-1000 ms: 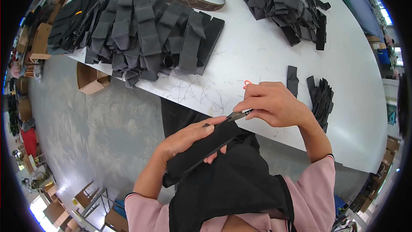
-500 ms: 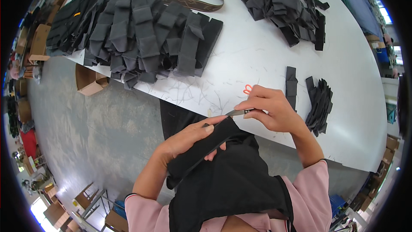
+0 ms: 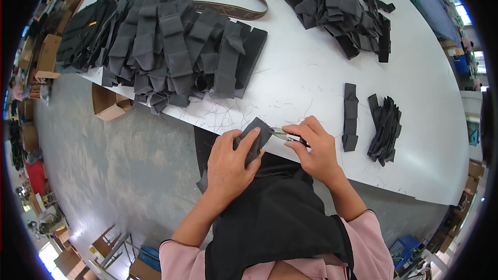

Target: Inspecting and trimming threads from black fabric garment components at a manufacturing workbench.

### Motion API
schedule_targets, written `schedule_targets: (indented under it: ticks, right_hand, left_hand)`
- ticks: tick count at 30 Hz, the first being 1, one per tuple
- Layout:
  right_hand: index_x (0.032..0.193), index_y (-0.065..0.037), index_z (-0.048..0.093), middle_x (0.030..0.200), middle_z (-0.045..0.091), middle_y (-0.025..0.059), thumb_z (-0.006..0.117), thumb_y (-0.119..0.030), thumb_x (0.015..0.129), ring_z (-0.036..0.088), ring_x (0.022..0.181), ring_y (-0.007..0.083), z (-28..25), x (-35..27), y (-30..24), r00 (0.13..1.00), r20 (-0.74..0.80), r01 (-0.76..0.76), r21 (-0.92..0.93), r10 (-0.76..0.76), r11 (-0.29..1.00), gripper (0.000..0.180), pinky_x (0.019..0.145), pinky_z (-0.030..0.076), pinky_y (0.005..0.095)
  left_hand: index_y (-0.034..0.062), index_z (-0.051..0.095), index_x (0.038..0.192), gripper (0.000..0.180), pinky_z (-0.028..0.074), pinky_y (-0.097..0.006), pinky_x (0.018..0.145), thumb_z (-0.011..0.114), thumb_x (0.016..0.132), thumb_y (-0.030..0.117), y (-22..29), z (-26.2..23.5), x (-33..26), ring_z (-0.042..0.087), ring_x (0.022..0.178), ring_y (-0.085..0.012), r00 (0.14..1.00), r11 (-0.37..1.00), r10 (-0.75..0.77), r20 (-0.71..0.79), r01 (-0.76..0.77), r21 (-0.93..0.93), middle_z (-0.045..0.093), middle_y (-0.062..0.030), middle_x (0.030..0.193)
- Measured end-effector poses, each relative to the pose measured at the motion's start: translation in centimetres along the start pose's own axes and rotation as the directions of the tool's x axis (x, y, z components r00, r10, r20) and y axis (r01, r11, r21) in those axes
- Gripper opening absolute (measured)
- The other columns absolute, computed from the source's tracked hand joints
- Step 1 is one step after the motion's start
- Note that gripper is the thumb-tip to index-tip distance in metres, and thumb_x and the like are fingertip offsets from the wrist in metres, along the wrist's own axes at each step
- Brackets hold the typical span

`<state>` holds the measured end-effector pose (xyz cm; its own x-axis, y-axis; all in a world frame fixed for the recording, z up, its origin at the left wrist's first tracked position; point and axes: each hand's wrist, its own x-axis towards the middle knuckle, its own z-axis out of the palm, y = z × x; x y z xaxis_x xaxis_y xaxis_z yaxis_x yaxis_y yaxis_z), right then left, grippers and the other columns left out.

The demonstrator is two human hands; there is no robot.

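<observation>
My left hand (image 3: 229, 165) grips a folded black fabric strip (image 3: 256, 136) at the near edge of the white table (image 3: 311, 67). My right hand (image 3: 313, 150) holds small metal snips (image 3: 284, 136) whose tips meet the strip's upper end. A black apron (image 3: 280, 212) covers my lap below both hands. To the right of my right hand lies a single folded black strip (image 3: 350, 116), and beside it a small stack of black strips (image 3: 385, 124).
A large pile of grey-black folded strips (image 3: 171, 52) fills the table's left. Another black heap (image 3: 337, 5) sits at the back, with a brown webbing strap (image 3: 238, 8) between them. Loose thread clippings litter the tabletop. Cardboard boxes (image 3: 106, 103) stand on the grey floor at left.
Both hands moved closer together over the table edge. The long strip, held stretched out lower left before, is now bunched under my left hand with the snips at its tip.
</observation>
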<state>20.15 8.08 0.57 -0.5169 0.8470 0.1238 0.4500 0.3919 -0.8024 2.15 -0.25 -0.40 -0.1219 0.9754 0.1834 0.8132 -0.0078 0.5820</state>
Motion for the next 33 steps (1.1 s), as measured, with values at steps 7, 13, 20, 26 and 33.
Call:
schedule_targets:
  ticks: [7, 13, 20, 26, 33]
  right_hand:
    - [0.092, -0.003, 0.063, 0.075, 0.051, 0.0003, 0.065, -0.004, 0.077, 0.049, 0.061, 0.0095, 1.5, 0.0, 0.8, 0.969, -0.102, -0.171, 0.376, 0.224, 0.911, 0.015, 0.054, 0.038, 0.024]
    - [0.082, -0.003, 0.056, 0.065, 0.048, -0.0048, 0.066, -0.014, 0.082, 0.04, 0.056, 0.003, 3.0, 3.3, 0.8, 0.827, 0.361, -0.536, 0.738, 0.432, 0.409, 0.015, 0.049, 0.029, 0.02]
    - [0.091, -0.002, 0.057, 0.072, 0.053, -0.001, 0.064, -0.015, 0.084, 0.046, 0.063, 0.0046, 4.9, 4.2, 0.6, 0.762, 0.519, -0.626, 0.745, 0.388, 0.232, 0.017, 0.053, 0.036, 0.02]
    - [0.102, -0.005, 0.058, 0.082, 0.053, 0.0065, 0.067, -0.002, 0.075, 0.052, 0.064, 0.0143, 4.1, 0.6, 0.2, 0.976, -0.216, 0.026, 0.165, 0.01, 0.986, 0.028, 0.056, 0.042, 0.025]
    - [0.095, -0.005, 0.064, 0.075, 0.053, 0.0059, 0.071, -0.003, 0.065, 0.053, 0.059, 0.0188, 4.2, -0.4, 0.1, 0.965, -0.134, 0.216, -0.078, -0.225, 0.973, 0.031, 0.052, 0.043, 0.0281]
  left_hand:
    - [0.0116, 0.06, 0.115, 0.045, 0.047, -0.038, 0.075, 0.073, 0.071, 0.013, -0.1, 0.3, -0.2, 0.054, 0.09, -0.0313, 0.998, 1.0, -0.022, -0.062, 0.024, 0.017, 0.053, -0.0151, 0.1]
    - [0.0116, 0.02, 0.144, 0.094, 0.043, -0.035, 0.092, 0.078, 0.071, 0.027, 0.0, -0.2, 0.8, 0.052, 0.112, -0.0294, 0.962, 0.678, -0.062, 0.266, 0.236, -0.696, 0.043, -0.0192, 0.127]
    - [0.0026, 0.029, 0.133, 0.053, 0.052, -0.036, 0.078, 0.054, 0.092, 0.024, -1.6, 0.5, -0.8, 0.064, 0.082, -0.0246, 0.67, -0.081, -0.116, 0.733, 0.73, -0.679, 0.059, -0.0196, 0.107]
    - [-0.0012, 0.034, 0.118, 0.03, 0.053, -0.03, 0.064, 0.047, 0.095, 0.014, -1.1, 0.3, -0.8, 0.063, 0.071, -0.02, 0.665, -0.126, -0.366, 0.651, 0.658, -0.743, 0.059, -0.0164, 0.096]
    - [-0.0014, 0.035, 0.116, 0.028, 0.052, -0.029, 0.061, 0.049, 0.093, 0.009, -0.1, 0.0, -0.4, 0.061, 0.067, -0.019, 0.691, -0.107, -0.352, 0.631, 0.64, -0.761, 0.059, -0.014, 0.09]
